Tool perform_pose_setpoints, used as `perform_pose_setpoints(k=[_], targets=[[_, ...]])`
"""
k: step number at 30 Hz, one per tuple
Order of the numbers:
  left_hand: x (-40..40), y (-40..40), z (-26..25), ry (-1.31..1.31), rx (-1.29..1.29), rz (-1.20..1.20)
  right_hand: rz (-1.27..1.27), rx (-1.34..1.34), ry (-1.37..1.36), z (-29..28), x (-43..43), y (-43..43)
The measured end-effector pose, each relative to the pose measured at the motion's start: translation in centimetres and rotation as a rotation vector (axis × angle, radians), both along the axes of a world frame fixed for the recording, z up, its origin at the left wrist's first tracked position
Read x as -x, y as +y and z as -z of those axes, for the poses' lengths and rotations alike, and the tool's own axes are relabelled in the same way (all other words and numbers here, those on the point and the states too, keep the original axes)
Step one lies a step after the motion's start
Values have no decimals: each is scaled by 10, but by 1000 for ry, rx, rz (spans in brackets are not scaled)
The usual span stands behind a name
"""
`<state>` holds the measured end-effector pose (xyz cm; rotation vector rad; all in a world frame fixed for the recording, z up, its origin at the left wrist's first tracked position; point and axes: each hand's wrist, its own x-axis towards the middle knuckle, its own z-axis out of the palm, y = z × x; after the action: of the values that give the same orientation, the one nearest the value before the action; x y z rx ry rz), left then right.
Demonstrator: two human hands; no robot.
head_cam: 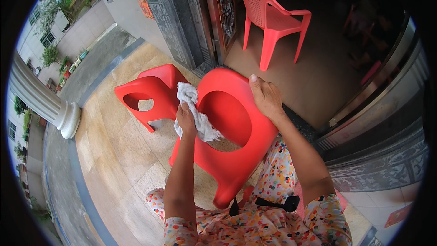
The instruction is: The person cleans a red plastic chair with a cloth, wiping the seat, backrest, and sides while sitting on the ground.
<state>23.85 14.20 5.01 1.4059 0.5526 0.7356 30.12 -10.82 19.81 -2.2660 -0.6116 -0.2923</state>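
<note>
A red plastic chair [235,164] with a large oval opening is tilted in front of me, close to my lap. My left hand [186,118] grips a white cloth [205,126], which lies against the left edge of the chair and hangs partly over its opening. At the chair's upper right edge, my right hand [266,96] holds the rim, thumb pointing up and fingers partly hidden. Just beyond the cloth, on the left, a second red plastic chair [150,85] with a smaller-looking opening stands on the tiled floor.
A red armchair [273,20] of perforated plastic stands inside the doorway at the upper right. A metal door frame [368,92] runs along the right. The fluted white column [44,92] rises at the left. Stone tiles [112,177] cover the floor. Potted plants line a distant wall.
</note>
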Motion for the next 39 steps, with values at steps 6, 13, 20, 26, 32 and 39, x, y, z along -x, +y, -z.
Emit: perform_pose_setpoints(k=[6,13,20,26,32,39], targets=[[-27,-65,-90,-115,-619,26,0,-66,27,0,11,4],[4,-156,-117,-137,-1140,125,-15,-209,129,2,2,-11],[-14,-111,-100,-108,-1025,-38,-18,-134,-8,5,0,-4],[14,-20,-96,-150,-650,-403,17,-147,-8,4,3,-2],[49,-56,-125,-187,-424,-134,60,-96,87,-2,9,-7],[35,-156,-104,-174,-15,309,58,-144,-16,2,14,3]])
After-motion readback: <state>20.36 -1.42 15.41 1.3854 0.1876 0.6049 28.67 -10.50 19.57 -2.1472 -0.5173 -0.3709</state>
